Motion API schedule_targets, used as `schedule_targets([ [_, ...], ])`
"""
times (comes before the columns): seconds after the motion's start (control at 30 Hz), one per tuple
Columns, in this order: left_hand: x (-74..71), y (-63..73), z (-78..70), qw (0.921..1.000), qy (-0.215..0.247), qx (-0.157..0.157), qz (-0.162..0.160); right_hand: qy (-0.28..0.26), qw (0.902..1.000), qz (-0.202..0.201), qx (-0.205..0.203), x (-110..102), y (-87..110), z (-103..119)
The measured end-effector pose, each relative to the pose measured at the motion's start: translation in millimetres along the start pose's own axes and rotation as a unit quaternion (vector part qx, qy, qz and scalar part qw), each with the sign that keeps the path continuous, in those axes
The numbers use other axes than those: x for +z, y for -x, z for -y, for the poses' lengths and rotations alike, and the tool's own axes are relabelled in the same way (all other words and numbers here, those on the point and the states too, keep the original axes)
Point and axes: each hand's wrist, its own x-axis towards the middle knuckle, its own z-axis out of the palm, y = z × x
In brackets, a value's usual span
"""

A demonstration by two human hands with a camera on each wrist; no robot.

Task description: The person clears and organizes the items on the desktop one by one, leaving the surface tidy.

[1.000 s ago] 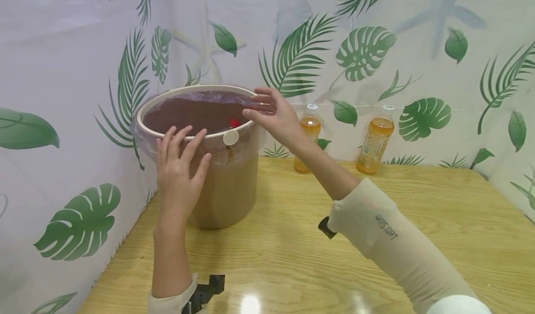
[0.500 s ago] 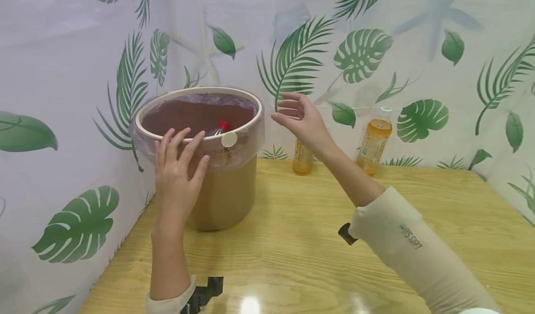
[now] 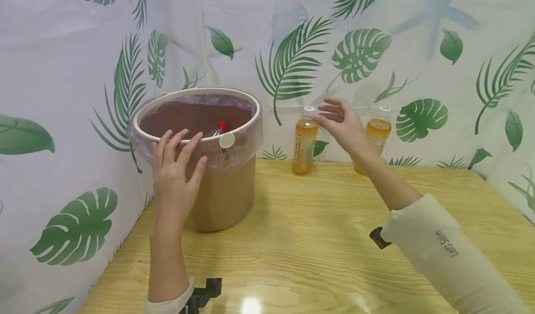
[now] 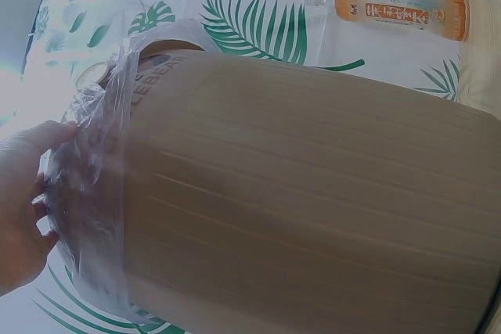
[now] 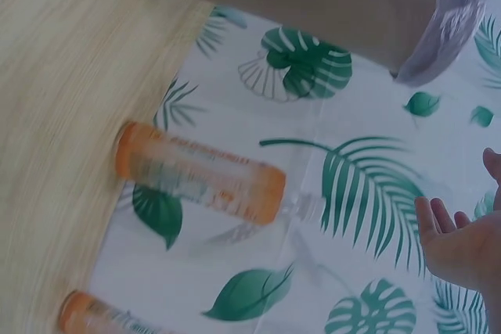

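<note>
My left hand (image 3: 173, 184) rests on the near rim of a brown trash can (image 3: 225, 193), its fingers spread and fairly straight. A clear plastic bag (image 4: 109, 193) lines the can and folds down over its outside, touching the left thumb in the left wrist view. Inside, a red bottle cap (image 3: 223, 127) shows on a clear bottle, mostly hidden by the can wall. My right hand (image 3: 344, 126) holds nothing, fingers loosely bent, in the air between two bottles of orange drink. The left drink bottle (image 3: 304, 147) stands upright; the right drink bottle (image 3: 379, 130) is partly covered by the hand.
Both drink bottles have white caps and stand near the back edge of the wooden table (image 3: 292, 239). A leaf-printed sheet (image 3: 251, 21) hangs behind and along the left side. The can stands at the table's back left.
My right hand has moved from the can's right rim to the right, passing in front of the left drink bottle. The red cap has shifted slightly left in the can. My left hand has stayed.
</note>
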Motion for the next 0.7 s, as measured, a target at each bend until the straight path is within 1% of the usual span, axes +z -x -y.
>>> schedule_targets([
  [0.3, -0.3, -0.3, 1.0, 0.9999, -0.011, 0.002, 0.003, 0.051, 0.9973, -0.024, 0.048, -46, 9.1, -19],
  [0.5, 0.0, -0.3, 0.3, 1.0, -0.002, -0.007, -0.002, 0.092, 0.9918, -0.055, 0.069, -73, 9.7, -38],
  [0.7, -0.1, 0.0, 0.3, 1.0, -0.004, -0.007, -0.002, 0.123, 0.9841, -0.089, 0.092, -96, 5.4, -64],
])
